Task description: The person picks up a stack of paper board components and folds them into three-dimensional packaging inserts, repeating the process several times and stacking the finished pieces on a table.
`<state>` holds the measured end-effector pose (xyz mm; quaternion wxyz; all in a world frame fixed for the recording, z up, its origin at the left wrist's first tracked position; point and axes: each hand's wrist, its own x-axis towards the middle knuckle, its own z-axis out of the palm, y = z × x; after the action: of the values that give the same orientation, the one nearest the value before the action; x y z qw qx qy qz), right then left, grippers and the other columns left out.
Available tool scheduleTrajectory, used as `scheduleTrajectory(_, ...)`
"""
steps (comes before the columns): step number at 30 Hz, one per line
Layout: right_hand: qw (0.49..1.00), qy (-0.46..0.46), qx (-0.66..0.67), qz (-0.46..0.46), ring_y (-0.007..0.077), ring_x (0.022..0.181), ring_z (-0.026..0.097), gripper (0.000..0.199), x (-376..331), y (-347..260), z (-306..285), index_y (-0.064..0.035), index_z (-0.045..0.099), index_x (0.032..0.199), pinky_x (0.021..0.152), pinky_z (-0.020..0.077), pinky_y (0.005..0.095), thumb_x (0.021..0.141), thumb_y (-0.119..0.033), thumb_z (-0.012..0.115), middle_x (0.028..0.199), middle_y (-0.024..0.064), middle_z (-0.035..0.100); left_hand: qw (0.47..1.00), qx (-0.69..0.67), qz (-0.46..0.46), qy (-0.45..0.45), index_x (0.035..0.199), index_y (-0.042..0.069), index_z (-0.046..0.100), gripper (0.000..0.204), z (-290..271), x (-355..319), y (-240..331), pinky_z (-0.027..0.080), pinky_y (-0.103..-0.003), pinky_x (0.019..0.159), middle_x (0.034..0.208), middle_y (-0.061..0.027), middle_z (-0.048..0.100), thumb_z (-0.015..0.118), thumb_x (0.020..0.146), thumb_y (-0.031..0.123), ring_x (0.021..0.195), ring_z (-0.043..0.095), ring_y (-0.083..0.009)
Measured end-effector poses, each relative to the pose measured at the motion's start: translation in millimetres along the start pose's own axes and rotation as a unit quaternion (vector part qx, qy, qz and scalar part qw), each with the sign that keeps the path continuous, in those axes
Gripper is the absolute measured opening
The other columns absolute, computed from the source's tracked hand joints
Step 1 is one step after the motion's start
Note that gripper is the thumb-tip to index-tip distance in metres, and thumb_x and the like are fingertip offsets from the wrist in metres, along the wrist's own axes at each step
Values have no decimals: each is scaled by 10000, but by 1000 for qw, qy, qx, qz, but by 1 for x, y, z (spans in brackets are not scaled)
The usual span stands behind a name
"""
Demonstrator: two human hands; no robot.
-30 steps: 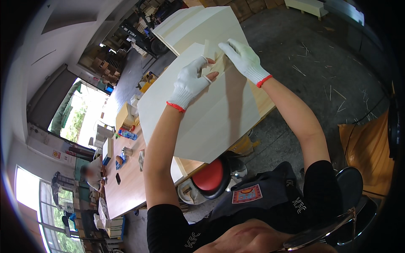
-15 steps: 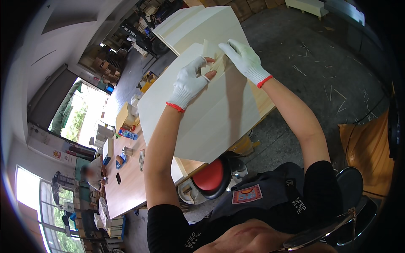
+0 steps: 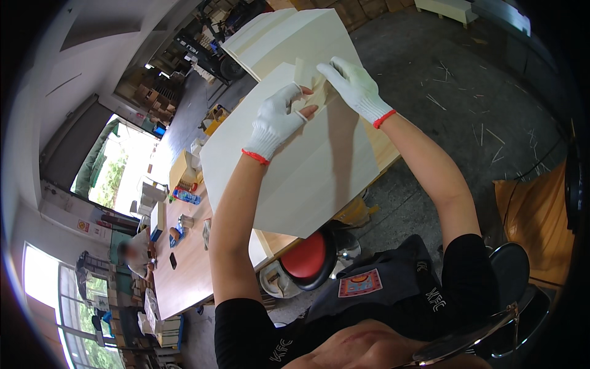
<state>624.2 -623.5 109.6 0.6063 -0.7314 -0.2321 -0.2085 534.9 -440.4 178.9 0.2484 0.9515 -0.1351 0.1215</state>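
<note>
White knit gloves with red cuffs cover both my hands, held over a large pale panel (image 3: 289, 178). My left hand (image 3: 276, 120) is turned inward, its bare thumb and forefinger tips poking out of the glove and standing apart. Thin, pale yellowish strips (image 3: 318, 93) lie between the two hands; I cannot tell whether they are tape or wood. The strips run in beneath my right hand (image 3: 354, 89), whose fingers curl over them and are partly hidden. Another narrow pale strip (image 3: 298, 71) sticks up beyond my left fingers.
More pale panels (image 3: 307, 40) stand beyond. On the wood-toned table (image 3: 184, 270) at left are a phone (image 3: 173, 261), a bottle (image 3: 187, 196) and a can. A red stool (image 3: 305, 261) sits below the panel. A person (image 3: 136, 255) is at the table's far-left side; wood slivers litter the floor.
The pale strips between my hands have shifted and look more bent. My left thumb and forefinger have moved slightly right; my right hand has hardly moved.
</note>
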Motion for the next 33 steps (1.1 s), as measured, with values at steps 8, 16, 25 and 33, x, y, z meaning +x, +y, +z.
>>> scheduleTrajectory(8,1000,-1,7,8,216,657,425,505,0,1,-1,-49,513,826,657,402,365,1005,-521,540,701,94,461,1000,-3,17,15,1231,82,654,322,2,-1,3,524,-322,678,1084,-162,726,699,935,200,658,658,-153)
scheduleTrajectory(16,1000,-7,0,21,197,665,434,485,0,-4,-2,-47,516,830,666,417,352,1004,-496,567,707,88,480,1000,19,19,12,1227,97,663,283,0,2,-5,525,-345,791,993,-145,718,582,984,218,804,646,-219)
scheduleTrajectory(25,1000,-14,-1,27,207,666,447,471,0,-2,-2,-50,524,843,669,418,357,1006,-489,568,714,85,500,1000,-7,-11,5,1219,117,677,357,3,1,-2,523,-352,767,993,-131,707,730,892,250,792,650,-210)
scheduleTrajectory(33,1000,-14,-2,28,224,668,481,492,0,-6,-2,-54,542,848,682,429,375,988,-525,570,724,88,538,999,14,28,25,1217,107,671,274,1,2,-4,523,-323,753,888,-125,692,577,970,177,769,651,-198)
